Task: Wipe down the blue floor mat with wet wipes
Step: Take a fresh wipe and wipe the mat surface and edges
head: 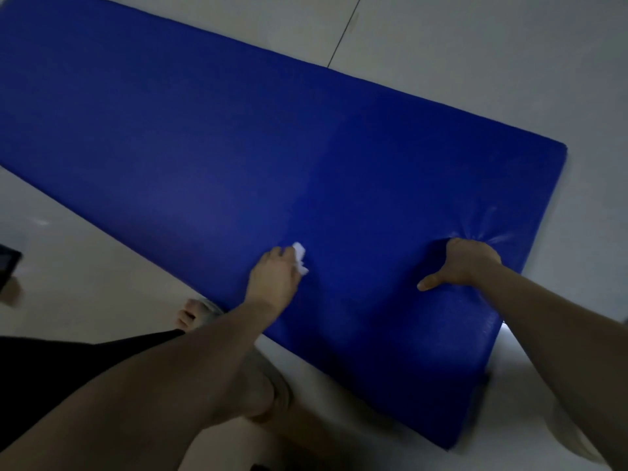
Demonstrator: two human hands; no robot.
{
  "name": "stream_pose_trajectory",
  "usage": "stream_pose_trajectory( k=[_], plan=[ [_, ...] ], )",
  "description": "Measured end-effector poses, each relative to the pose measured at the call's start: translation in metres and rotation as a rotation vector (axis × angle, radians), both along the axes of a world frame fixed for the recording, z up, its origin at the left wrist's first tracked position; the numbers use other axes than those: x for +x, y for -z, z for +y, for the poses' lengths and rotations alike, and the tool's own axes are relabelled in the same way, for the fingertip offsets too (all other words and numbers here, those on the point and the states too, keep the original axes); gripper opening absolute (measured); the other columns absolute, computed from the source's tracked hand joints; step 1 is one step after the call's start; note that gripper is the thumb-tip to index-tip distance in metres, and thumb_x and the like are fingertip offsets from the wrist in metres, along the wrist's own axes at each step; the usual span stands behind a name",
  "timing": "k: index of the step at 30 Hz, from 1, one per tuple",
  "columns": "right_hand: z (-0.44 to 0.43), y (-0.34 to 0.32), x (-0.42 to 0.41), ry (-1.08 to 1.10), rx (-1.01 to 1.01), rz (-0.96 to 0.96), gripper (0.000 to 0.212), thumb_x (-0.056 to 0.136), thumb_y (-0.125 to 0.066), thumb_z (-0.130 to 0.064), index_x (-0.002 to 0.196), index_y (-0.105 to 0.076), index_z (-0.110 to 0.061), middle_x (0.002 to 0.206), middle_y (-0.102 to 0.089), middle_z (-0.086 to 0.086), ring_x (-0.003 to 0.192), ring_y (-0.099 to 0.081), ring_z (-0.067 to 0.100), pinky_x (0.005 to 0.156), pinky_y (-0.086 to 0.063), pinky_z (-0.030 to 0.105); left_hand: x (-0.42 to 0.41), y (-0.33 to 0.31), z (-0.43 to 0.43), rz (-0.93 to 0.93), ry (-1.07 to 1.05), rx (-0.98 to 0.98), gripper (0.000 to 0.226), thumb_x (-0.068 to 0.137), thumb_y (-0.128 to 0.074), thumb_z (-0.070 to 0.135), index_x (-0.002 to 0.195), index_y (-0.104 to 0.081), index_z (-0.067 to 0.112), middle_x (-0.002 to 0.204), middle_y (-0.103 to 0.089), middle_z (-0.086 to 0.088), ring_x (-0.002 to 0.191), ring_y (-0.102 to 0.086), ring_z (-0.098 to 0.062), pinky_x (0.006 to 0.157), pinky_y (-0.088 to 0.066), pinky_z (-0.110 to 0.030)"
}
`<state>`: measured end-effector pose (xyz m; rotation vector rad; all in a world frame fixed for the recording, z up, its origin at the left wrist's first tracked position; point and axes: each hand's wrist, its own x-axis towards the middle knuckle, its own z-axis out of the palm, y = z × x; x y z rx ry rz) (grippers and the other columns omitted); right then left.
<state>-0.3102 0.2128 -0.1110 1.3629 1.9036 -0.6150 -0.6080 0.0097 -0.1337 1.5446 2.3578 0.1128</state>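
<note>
Nearest the camera, off the mat's [204, 147] near long edge, a black garment [51, 368] covers a leg. Two feet sit there, one [265, 399] tight against that edge and one [192, 316] just beside it. The blue mat lies flat on a pale floor [475, 45], running from its near right corner away to the far left.

Just inside the near edge, the left hand [273, 278] holds a crumpled white wipe [300, 258] in curled fingers and presses it onto the mat. Towards the mat's right end, the right hand [464, 263] has its fingers curled and dug into the soft cover (creases fan out from them), with the thumb spread flat.

Left of the mat, a dark object [8, 266] is cut off by the frame. Beyond the mat's far edge, a thin dark seam [343, 32] crosses the floor.
</note>
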Motion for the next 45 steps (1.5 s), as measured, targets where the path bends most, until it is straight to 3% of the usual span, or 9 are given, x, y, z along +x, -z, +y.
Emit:
stream_pose_trajectory(
  k=[3, 6, 10, 13, 21, 29, 34, 40, 45],
  plan=[
    [0.001, -0.002, 0.0, 0.003, -0.003, -0.002, 0.096, 0.042, -0.078, -0.086, 0.103, -0.046, -0.018, 0.104, -0.057, -0.001, 0.096, -0.059, 0.024, 0.078, -0.051, 0.038, -0.016, -0.002, 0.0, -0.012, -0.178, -0.045, 0.015, 0.102, -0.05, 0.021, 0.102, -0.056, 0.007, 0.102, -0.064, -0.012, 0.083, -0.056, -0.023, 0.066, -0.041, -0.035],
    [-0.001, -0.004, -0.001, 0.014, -0.005, 0.002, 0.097, 0.043, -0.08, -0.084, 0.106, -0.045, -0.018, 0.111, -0.059, 0.001, 0.102, -0.059, 0.026, 0.079, -0.05, 0.038, -0.001, -0.005, -0.001, -0.179, -0.304, 0.045, 0.015, 0.102, -0.052, 0.017, 0.112, -0.06, 0.009, 0.113, -0.072, -0.005, 0.102, -0.066, -0.02, 0.081, -0.053, -0.033],
    [-0.016, -0.004, 0.002, 0.184, 0.014, 0.031, 0.126, 0.053, -0.085, -0.073, 0.146, -0.032, -0.009, 0.148, -0.038, 0.019, 0.126, -0.051, 0.036, 0.092, -0.052, 0.046, 0.047, -0.006, -0.004, -0.239, -0.166, 0.037, 0.023, 0.104, -0.05, 0.024, 0.119, -0.058, 0.008, 0.118, -0.07, -0.005, 0.102, -0.068, -0.02, 0.086, -0.057, -0.039],
    [-0.049, -0.005, 0.0, 0.234, 0.05, 0.066, 0.123, 0.068, -0.08, -0.068, 0.155, -0.019, -0.005, 0.156, -0.021, 0.026, 0.132, -0.046, 0.041, 0.101, -0.05, 0.049, 0.094, 0.002, -0.013, -0.267, -0.037, -0.021, 0.032, 0.105, -0.042, 0.032, 0.123, -0.058, 0.011, 0.115, -0.068, -0.007, 0.1, -0.067, -0.022, 0.09, -0.056, -0.042],
    [-0.115, -0.013, 0.005, 0.213, -0.066, 0.053, 0.088, 0.08, -0.081, -0.043, 0.144, -0.032, -0.007, 0.145, -0.031, 0.018, 0.123, -0.049, 0.033, 0.093, -0.051, 0.04, 0.154, -0.006, -0.034, -0.31, 0.117, -0.154, 0.022, 0.099, -0.054, 0.014, 0.12, -0.059, 0.015, 0.111, -0.061, -0.006, 0.098, -0.061, -0.025, 0.084, -0.055, -0.041],
    [-0.117, -0.01, 0.009, 0.132, -0.098, -0.016, 0.126, 0.057, -0.086, -0.068, 0.149, -0.026, -0.007, 0.147, -0.031, 0.02, 0.125, -0.05, 0.033, 0.094, -0.053, 0.04, 0.148, -0.014, -0.031, -0.156, 0.297, -0.124, 0.024, 0.101, -0.054, 0.03, 0.116, -0.055, 0.012, 0.111, -0.058, -0.009, 0.099, -0.057, -0.027, 0.075, -0.045, -0.037],
    [-0.114, -0.007, 0.005, 0.098, -0.091, 0.001, 0.107, 0.05, -0.087, -0.071, 0.128, -0.044, -0.013, 0.132, -0.047, 0.013, 0.108, -0.054, 0.024, 0.081, -0.051, 0.034, 0.068, -0.008, -0.03, -0.083, 0.204, -0.046, 0.025, 0.101, -0.056, 0.039, 0.105, -0.062, 0.015, 0.102, -0.061, -0.007, 0.094, -0.059, -0.028, 0.076, -0.048, -0.04],
    [-0.111, -0.004, 0.002, 0.052, -0.082, 0.0, 0.088, 0.045, -0.088, -0.073, 0.099, -0.045, -0.018, 0.114, -0.053, 0.005, 0.093, -0.052, 0.017, 0.072, -0.049, 0.03, -0.028, -0.001, -0.048, -0.072, -0.328, -0.041, 0.027, 0.103, -0.053, 0.034, 0.1, -0.061, 0.009, 0.098, -0.064, -0.01, 0.085, -0.06, -0.027, 0.069, -0.048, -0.037],
    [-0.11, -0.006, 0.0, 0.038, -0.072, 0.007, 0.088, 0.044, -0.088, -0.073, 0.1, -0.046, -0.018, 0.113, -0.055, 0.005, 0.096, -0.054, 0.018, 0.079, -0.055, 0.032, 0.022, -0.013, -0.045, -0.287, -0.197, 0.005, 0.021, 0.102, -0.052, 0.021, 0.113, -0.067, 0.01, 0.112, -0.07, -0.003, 0.099, -0.067, -0.022, 0.092, -0.053, -0.037]
  ],
)
